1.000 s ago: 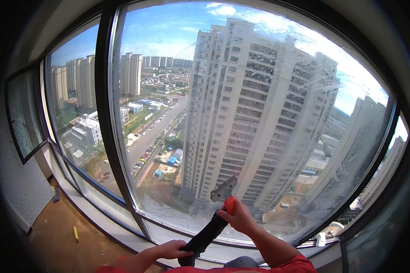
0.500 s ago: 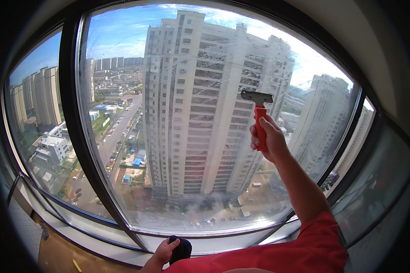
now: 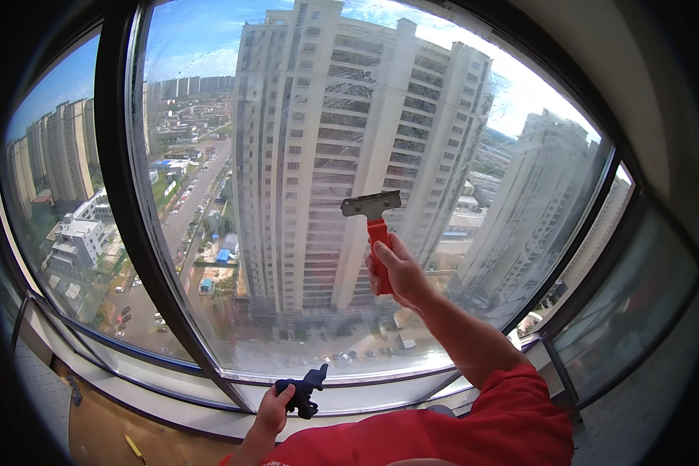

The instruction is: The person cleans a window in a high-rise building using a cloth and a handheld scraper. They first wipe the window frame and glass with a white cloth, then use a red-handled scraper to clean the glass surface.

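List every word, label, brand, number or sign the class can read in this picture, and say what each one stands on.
None can be read.
Red shirt: pale marks at the lower edge, cut off and too small to read.
Scraper: no legible lettering.
Dark cloth: no lettering seen.
Tall building outside: no readable sign.

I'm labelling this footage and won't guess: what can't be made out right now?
Head view: part of the handle, covered by the right hand.
Head view: gripped part of dark fabric, hidden in the left hand.
Head view: what the yellow object is, too small.
Head view: whether the blade touches the glass, unclear from one angle.
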Tool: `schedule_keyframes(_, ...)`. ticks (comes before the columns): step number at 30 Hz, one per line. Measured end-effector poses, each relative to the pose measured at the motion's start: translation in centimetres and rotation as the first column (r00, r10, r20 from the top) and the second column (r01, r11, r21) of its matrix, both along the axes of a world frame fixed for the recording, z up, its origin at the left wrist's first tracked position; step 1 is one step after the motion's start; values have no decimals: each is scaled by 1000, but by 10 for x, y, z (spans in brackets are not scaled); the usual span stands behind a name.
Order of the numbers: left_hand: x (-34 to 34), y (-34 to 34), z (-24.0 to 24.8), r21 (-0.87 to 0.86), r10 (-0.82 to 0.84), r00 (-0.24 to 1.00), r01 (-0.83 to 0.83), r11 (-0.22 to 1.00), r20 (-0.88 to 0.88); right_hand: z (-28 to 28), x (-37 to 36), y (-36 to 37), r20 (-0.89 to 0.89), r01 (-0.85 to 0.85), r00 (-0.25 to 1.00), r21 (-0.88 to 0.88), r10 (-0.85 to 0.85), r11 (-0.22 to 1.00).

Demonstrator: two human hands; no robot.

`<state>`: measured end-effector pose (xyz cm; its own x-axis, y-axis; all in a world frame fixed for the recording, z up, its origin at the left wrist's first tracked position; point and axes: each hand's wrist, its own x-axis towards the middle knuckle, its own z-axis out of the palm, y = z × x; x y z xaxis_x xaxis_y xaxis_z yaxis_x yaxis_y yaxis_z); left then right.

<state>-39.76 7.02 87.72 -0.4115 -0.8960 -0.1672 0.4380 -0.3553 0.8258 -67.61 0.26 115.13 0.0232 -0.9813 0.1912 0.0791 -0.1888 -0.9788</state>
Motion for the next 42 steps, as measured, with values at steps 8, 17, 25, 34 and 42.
schedule_keyframes(8, 40, 12, 14, 35, 145, 989, -145, 989, -5, 265, 13, -34, 176, 158, 981, -476, -82, 865)
schedule_keyframes(17, 73, 62, 3, 21, 328, 945, -328, 944, 15, -35, 57, -28, -14, -14, 1000, -50, 13, 999)
schedule_keyframes(25, 77, 75, 13, -62, 455, 889, -452, 890, 47, 295, 65, -76, 218, 90, 976, -461, 15, 883)
schedule_keyframes(34, 101, 113, -25, 5, 588, 809, -588, 809, 6, -57, 129, -66, -100, -53, 994, -96, 44, 994)
schedule_keyframes(42, 125, 129, -40, 17, 542, 838, -544, 839, 66, 281, 171, -99, 236, 41, 966, -528, 100, 848)
